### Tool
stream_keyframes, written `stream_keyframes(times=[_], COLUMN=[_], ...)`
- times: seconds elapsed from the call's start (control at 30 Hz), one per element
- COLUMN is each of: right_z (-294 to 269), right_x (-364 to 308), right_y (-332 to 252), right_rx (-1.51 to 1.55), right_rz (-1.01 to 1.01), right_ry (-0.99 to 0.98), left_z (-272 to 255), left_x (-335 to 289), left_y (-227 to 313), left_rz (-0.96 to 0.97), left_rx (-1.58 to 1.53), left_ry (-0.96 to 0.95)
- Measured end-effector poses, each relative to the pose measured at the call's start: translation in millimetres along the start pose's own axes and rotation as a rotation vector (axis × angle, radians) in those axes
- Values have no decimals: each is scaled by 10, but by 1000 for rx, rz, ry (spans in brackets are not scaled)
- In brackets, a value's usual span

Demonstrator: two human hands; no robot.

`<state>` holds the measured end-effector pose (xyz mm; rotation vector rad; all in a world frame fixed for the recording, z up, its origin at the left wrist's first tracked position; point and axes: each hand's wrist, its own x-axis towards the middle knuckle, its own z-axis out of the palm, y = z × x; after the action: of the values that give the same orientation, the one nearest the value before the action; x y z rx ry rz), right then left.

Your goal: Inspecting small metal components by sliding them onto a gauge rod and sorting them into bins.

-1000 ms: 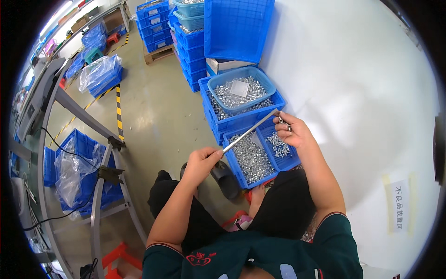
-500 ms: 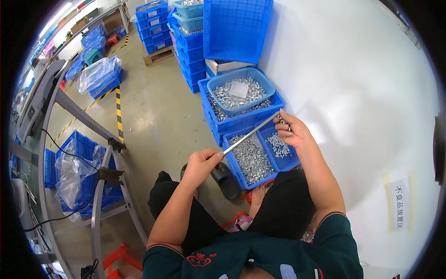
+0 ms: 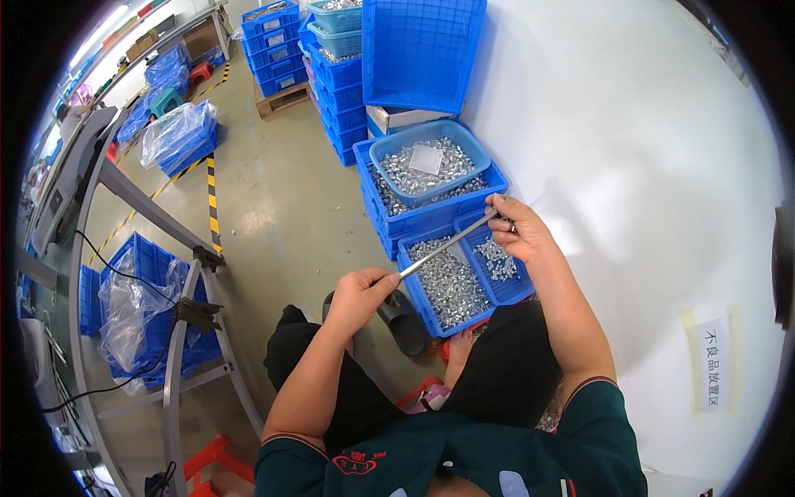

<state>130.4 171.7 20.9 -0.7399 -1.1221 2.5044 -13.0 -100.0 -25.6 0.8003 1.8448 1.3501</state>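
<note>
My left hand point(image 3: 361, 296) is closed around the near end of a thin metal rod point(image 3: 447, 246), which slants up to the right over the blue bins. At the rod's far end are the fingertips of my right hand point(image 3: 523, 235), curled closed. A small shiny metal part point(image 3: 512, 228) shows between these fingers; whatever else they hold is hidden. Below the rod, a blue divided bin point(image 3: 424, 311) contains many small silvery metal parts point(image 3: 451, 290) in its larger section. Fewer silvery pieces point(image 3: 499, 263) lie in its smaller section, under my right hand.
Beyond the divided bin, a light-blue basket point(image 3: 475, 151) of metal parts rests in a larger blue crate point(image 3: 389, 225). Stacked blue crates point(image 3: 339, 99) rise behind. A white wall point(image 3: 646, 207) borders the right, a grey metal frame point(image 3: 170, 356) the left. A dark shoe point(image 3: 403, 323) is on the floor.
My right fingers have closed further at the rod's far end, and fewer small metal parts show between them. The rod's far end has dipped slightly. My left hand has barely moved.
</note>
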Motion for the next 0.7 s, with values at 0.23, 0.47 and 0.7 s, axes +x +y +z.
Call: stream_keyframes(times=[0.23, 0.47, 0.7], right_z=[-19, 192, 233], right_x=[30, -17, -60], right_y=[18, 154, 130], right_rx=[-93, -386, -35], right_rz=[5, 35, 274], right_ry=[43, 77, -139], left_z=[1, 12, -23], left_x=[-10, 9, 29], left_y=[41, 3, 43], left_rz=[-15, -44, -53], left_rx=[76, 42, -99], left_ry=[37, 24, 49])
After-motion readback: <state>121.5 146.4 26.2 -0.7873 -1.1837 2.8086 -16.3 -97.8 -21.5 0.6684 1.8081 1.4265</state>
